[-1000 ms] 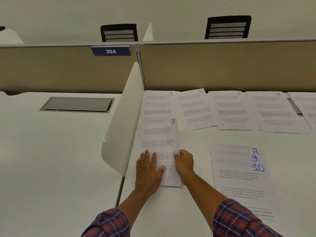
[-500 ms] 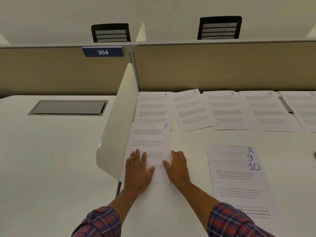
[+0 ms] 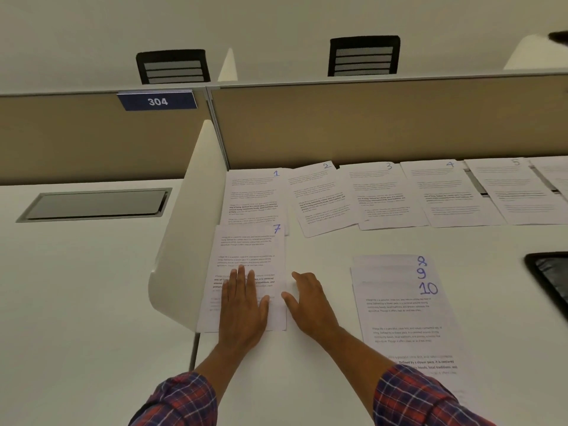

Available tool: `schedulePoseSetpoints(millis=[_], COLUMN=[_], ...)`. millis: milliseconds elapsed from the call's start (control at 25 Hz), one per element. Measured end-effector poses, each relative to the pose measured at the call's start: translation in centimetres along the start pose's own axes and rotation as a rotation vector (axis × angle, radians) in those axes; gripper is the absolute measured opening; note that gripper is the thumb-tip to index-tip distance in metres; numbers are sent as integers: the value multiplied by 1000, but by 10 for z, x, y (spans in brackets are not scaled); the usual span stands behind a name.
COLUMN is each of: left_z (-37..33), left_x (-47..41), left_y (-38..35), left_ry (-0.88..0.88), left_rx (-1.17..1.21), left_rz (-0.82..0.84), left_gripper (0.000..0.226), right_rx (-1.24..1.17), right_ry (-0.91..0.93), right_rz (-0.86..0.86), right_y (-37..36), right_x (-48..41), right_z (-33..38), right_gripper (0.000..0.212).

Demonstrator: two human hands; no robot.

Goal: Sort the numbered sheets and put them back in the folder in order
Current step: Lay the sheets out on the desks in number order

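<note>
Left hand (image 3: 244, 305) lies flat on sheet 7 (image 3: 249, 250), fingers (image 3: 242, 278) straight and together, pressing its lower half. Right hand (image 3: 307, 302) rests on the worktop (image 3: 322, 247) just beside sheet 7's right edge, fingers loosely apart and holding nothing. Its thumb tip is at the paper edge, can't tell if it touches. Sheet 7 sits against the white side divider (image 3: 190, 226), its top overlapping the bottom of sheet 1 (image 3: 253, 195). Sheet 1, sheet 2 (image 3: 319, 198), sheet 3 (image 3: 384, 195), sheet 4 (image 3: 445, 192) and sheet 5 (image 3: 516, 192) run in a row along the back partition (image 3: 368, 124). The staggered 8/9/10 stack (image 3: 399, 318) lies to the right, apart from sheet 7. There's a dark flat item (image 3: 550, 278) at the right edge, can't identify it.
</note>
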State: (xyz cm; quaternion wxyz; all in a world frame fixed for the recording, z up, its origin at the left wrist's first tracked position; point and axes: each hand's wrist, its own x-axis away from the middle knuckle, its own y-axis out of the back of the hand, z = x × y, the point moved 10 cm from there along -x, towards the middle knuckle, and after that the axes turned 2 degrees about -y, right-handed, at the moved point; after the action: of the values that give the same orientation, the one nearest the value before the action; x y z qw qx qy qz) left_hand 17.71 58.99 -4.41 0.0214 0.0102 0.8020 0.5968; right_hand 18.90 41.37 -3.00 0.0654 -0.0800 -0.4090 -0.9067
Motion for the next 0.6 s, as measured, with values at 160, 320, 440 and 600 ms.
schedulePoseSetpoints(millis=[160, 320, 440, 600], left_z=[-54, -116, -154, -201], left_x=[-10, -12, -14, -14], left_y=[-5, -17, -35, -54], left_ry=[-89, -157, -170, -193], left_rx=[-18, 10, 41, 52], left_rz=[10, 25, 81, 156], left_gripper=[77, 76, 82, 89], right_rx=[64, 128, 118, 96], right_ry=[-2, -10, -55, -156], right_rz=[-103, -193, -238, -284], right_y=[35, 78, 118, 170], right_x=[12, 25, 30, 34], right_z=[-29, -70, -111, -176], right_gripper=[58, 53, 51, 49])
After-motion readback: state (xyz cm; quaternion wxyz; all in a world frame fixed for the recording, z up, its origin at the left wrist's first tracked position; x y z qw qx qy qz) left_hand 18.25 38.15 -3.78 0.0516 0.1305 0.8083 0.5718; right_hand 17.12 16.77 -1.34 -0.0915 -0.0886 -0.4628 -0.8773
